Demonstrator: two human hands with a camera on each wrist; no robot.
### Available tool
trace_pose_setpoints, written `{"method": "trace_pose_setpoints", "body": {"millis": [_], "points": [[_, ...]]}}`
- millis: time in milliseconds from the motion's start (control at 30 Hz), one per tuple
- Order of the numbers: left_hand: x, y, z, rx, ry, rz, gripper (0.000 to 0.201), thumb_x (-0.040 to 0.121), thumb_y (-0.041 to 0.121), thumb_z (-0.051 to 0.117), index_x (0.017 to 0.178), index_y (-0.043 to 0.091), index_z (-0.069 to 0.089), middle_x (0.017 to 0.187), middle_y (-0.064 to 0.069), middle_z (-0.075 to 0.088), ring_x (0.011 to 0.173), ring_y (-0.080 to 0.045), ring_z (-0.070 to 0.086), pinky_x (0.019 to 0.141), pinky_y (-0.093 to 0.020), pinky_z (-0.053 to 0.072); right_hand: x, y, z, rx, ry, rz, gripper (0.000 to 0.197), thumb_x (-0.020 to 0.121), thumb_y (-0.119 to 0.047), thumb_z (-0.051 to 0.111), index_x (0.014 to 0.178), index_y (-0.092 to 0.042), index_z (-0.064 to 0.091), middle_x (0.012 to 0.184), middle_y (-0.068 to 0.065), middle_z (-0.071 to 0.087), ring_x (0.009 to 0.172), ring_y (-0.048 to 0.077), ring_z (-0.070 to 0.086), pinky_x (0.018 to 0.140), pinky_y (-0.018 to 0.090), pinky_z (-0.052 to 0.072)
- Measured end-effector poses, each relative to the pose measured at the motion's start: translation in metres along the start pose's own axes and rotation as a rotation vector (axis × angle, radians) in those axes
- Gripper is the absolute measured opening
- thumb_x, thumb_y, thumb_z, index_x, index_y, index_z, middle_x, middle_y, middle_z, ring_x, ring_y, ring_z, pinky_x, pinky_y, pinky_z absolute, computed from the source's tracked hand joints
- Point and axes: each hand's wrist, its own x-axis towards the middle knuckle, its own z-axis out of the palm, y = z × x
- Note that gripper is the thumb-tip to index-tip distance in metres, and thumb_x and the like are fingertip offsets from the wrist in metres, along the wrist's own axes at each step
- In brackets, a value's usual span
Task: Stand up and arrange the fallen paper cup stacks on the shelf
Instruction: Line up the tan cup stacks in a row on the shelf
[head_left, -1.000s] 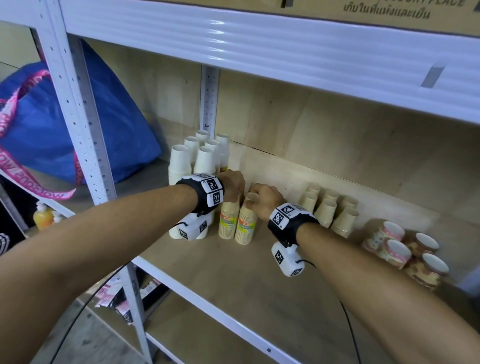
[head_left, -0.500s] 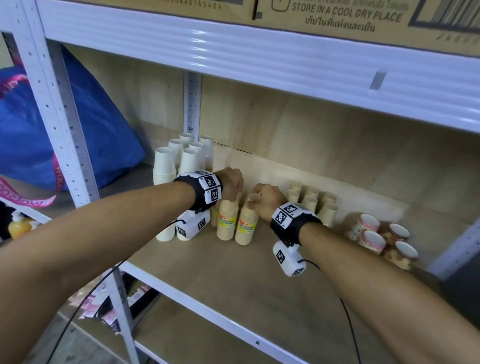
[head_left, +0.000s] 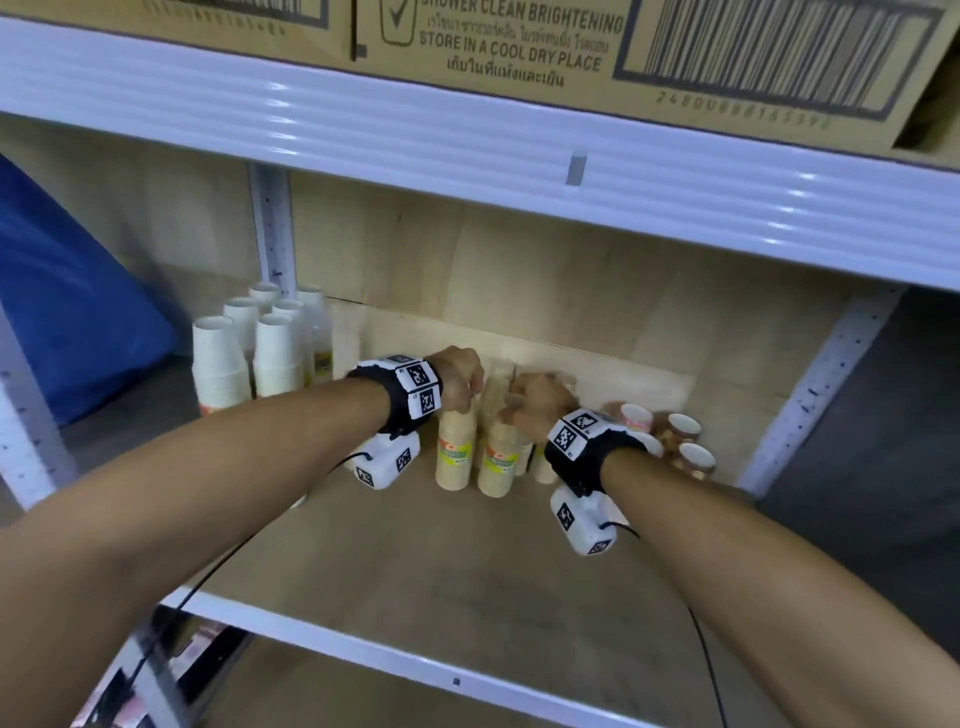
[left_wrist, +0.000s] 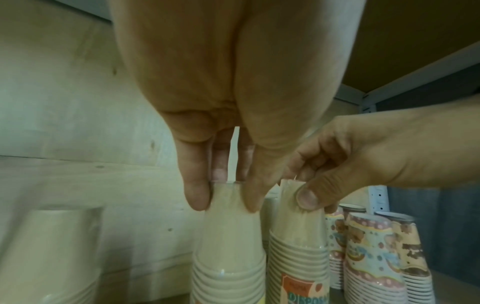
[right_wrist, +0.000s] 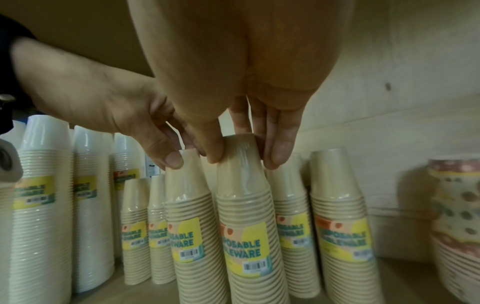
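Two beige paper cup stacks with yellow labels stand upright side by side on the wooden shelf (head_left: 415, 561). My left hand (head_left: 460, 387) pinches the top of the left stack (head_left: 456, 454); in the left wrist view the left hand (left_wrist: 224, 202) nips that stack (left_wrist: 228, 236) at its narrow top. My right hand (head_left: 530, 408) grips the top of the right stack (head_left: 497, 462). The right wrist view shows my right hand (right_wrist: 245, 158) with thumb and fingers around that stack (right_wrist: 244, 205), and the left-hand stack (right_wrist: 189, 205) beside it.
Tall white cup stacks (head_left: 221, 364) stand at the back left. More beige stacks (right_wrist: 337, 205) stand just behind and right of the held ones. Patterned cup stacks (head_left: 680, 436) stand at the far right. A cardboard box (head_left: 519, 47) sits on the shelf above, and a blue bag (head_left: 62, 312) lies left.
Both hands keep their hold and have carried the two beige stacks right, closer to the other beige stacks and patterned cups. The head view has tilted up.
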Motion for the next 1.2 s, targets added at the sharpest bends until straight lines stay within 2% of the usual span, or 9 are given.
{"method": "trace_pose_setpoints", "body": {"millis": [200, 233, 333, 433, 567, 667, 867, 967, 1200], "points": [[0.015, 0.022, 0.01, -0.033, -0.013, 0.028, 0.036, 0.084, 0.008, 0.072, 0.119, 0.011, 0.067, 0.118, -0.007, 0.066, 0.102, -0.023, 0.063, 0.078, -0.025, 0.05, -0.01, 0.02, -0.016, -0.058, -0.008, 0.002, 0.008, 0.087, -0.019, 0.063, 0.082, -0.017, 0.058, 0.098, 0.005, 0.063, 0.096, 0.026, 0.064, 0.078, 0.033, 0.052], [0.017, 0.024, 0.012, -0.043, -0.017, 0.029, 0.035, 0.083, 0.007, 0.072, 0.118, 0.01, 0.068, 0.117, -0.007, 0.067, 0.102, -0.023, 0.064, 0.079, -0.025, 0.051, -0.011, 0.023, -0.017, -0.058, -0.016, 0.01, 0.006, 0.087, -0.02, 0.063, 0.089, -0.016, 0.059, 0.104, 0.006, 0.064, 0.099, 0.026, 0.063, 0.081, 0.035, 0.053], [0.022, 0.027, 0.016, -0.066, -0.022, 0.032, 0.035, 0.083, 0.006, 0.072, 0.117, 0.009, 0.068, 0.115, -0.008, 0.068, 0.102, -0.023, 0.065, 0.078, -0.025, 0.051, -0.01, 0.03, -0.015, -0.055, -0.024, 0.025, 0.027, 0.088, -0.022, 0.063, 0.113, -0.01, 0.061, 0.116, 0.008, 0.064, 0.106, 0.027, 0.062, 0.09, 0.039, 0.053], [0.026, 0.027, 0.02, -0.082, -0.018, 0.026, 0.032, 0.083, 0.006, 0.072, 0.115, 0.009, 0.069, 0.112, -0.009, 0.069, 0.099, -0.023, 0.065, 0.075, -0.026, 0.05, -0.008, 0.032, -0.013, -0.049, -0.037, 0.037, 0.019, 0.09, -0.021, 0.061, 0.106, -0.012, 0.06, 0.111, 0.008, 0.064, 0.103, 0.027, 0.063, 0.084, 0.035, 0.052], [0.031, 0.026, 0.025, -0.082, -0.001, 0.016, 0.029, 0.083, 0.006, 0.071, 0.112, 0.011, 0.07, 0.111, -0.007, 0.069, 0.098, -0.022, 0.065, 0.072, -0.025, 0.049, -0.004, 0.032, -0.009, -0.032, -0.028, 0.029, 0.007, 0.088, -0.02, 0.06, 0.094, -0.016, 0.057, 0.096, 0.002, 0.059, 0.092, 0.022, 0.059, 0.07, 0.027, 0.041], [0.034, 0.024, 0.026, -0.079, -0.007, 0.018, 0.03, 0.084, 0.005, 0.069, 0.113, 0.011, 0.07, 0.111, -0.007, 0.069, 0.099, -0.021, 0.065, 0.073, -0.024, 0.048, -0.001, 0.031, -0.006, -0.013, -0.025, 0.026, 0.013, 0.087, -0.02, 0.061, 0.08, -0.021, 0.049, 0.09, 0.001, 0.057, 0.089, 0.022, 0.058, 0.068, 0.026, 0.039], [0.04, 0.018, 0.029, -0.092, -0.007, 0.031, 0.031, 0.085, 0.006, 0.068, 0.116, 0.011, 0.069, 0.118, -0.008, 0.066, 0.106, -0.023, 0.064, 0.083, -0.028, 0.052, 0.0, 0.03, -0.001, -0.011, -0.027, 0.009, 0.004, 0.09, -0.018, 0.058, 0.093, -0.016, 0.056, 0.095, 0.006, 0.063, 0.096, 0.027, 0.063, 0.073, 0.029, 0.045], [0.042, 0.017, 0.03, -0.116, -0.003, 0.034, 0.029, 0.085, 0.007, 0.069, 0.114, 0.011, 0.069, 0.116, -0.008, 0.067, 0.104, -0.023, 0.064, 0.083, -0.029, 0.053, 0.0, 0.028, 0.0, -0.015, -0.022, -0.003, 0.013, 0.092, -0.017, 0.055, 0.103, -0.012, 0.06, 0.102, 0.008, 0.066, 0.097, 0.028, 0.064, 0.079, 0.033, 0.051], [0.042, 0.014, 0.032, -0.14, 0.009, 0.04, 0.029, 0.084, 0.011, 0.073, 0.113, 0.014, 0.068, 0.114, -0.006, 0.067, 0.102, -0.022, 0.064, 0.081, -0.028, 0.053, 0.005, 0.028, 0.003, -0.042, -0.017, -0.001, 0.01, 0.088, -0.019, 0.058, 0.097, -0.017, 0.061, 0.101, 0.007, 0.067, 0.095, 0.028, 0.063, 0.08, 0.036, 0.053]]}}
